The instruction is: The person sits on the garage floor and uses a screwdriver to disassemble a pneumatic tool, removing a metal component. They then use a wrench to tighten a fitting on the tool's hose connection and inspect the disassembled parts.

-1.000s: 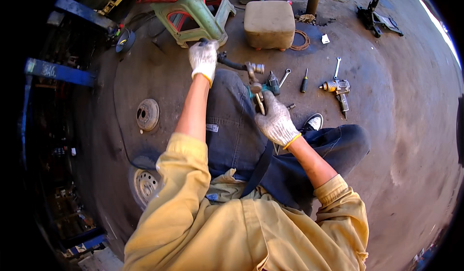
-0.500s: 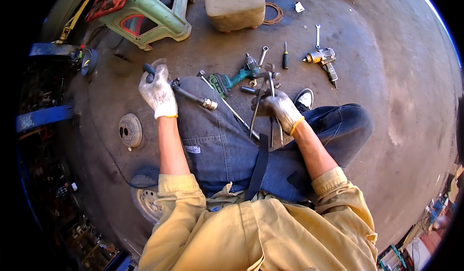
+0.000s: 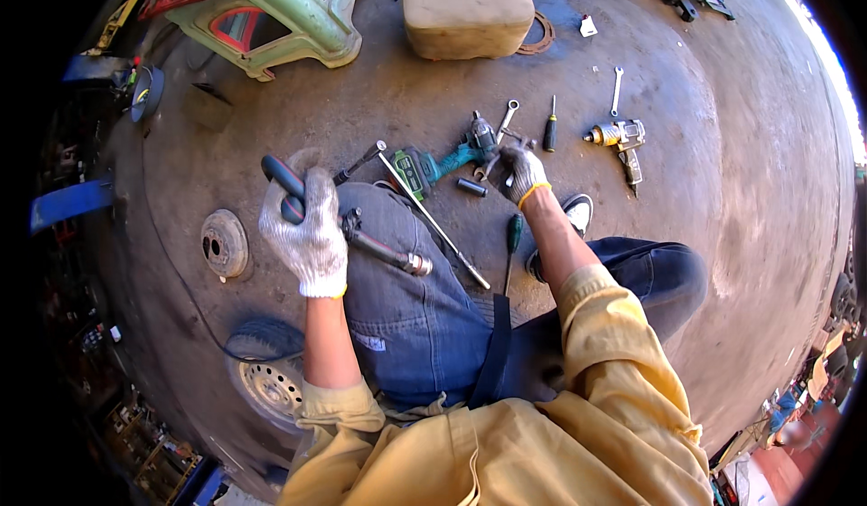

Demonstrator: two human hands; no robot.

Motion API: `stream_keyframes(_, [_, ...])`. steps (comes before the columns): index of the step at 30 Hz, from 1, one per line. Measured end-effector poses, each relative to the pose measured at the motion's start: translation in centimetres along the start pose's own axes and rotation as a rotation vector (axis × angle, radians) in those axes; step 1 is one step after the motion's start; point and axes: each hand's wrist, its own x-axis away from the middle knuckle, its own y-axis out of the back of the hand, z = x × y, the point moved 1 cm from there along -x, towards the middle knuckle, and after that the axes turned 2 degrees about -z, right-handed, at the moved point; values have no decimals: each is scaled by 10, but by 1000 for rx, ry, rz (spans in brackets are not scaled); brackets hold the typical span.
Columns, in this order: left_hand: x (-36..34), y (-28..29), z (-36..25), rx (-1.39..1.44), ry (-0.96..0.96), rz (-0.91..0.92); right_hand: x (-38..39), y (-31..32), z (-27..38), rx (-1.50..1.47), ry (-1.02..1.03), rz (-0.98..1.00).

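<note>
We clench a bent black hose in our gloved left hand, its metal end slanting rightward over our left thigh, while our right hand, grasp unclear, is well apart beside a teal power tool.

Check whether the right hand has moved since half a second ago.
Yes. The right hand has moved forward, away from the wearer and nearer the black-handled screwdriver lying beyond it.
</note>
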Motion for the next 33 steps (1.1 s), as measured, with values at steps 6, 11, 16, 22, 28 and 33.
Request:
stream_keyframes(6, [-1, -2, 4, -37, -21, -14, -31, -64, -9, 114, 171, 16])
stream_keyframes(11, [-9, 5, 13, -77, -49, -30, 23, -103, -50, 627, -17, 314])
stream_keyframes(16, [-8, -1, 3, 120, 29, 15, 119, -121, -53, 664, 32, 715])
stream_keyframes(22, [-8, 2, 5, 89, 10, -31, 211, -101, -56, 995, 376, 710])
stream_keyframes(28, [-4, -13, 3, 83, -2, -5, 256, -73, -74, 1678, 1337, 612])
stream_keyframes(33, [-2, -19, -3, 276, 48, -10, 260, -69, -79, 1644, 1519, 513])
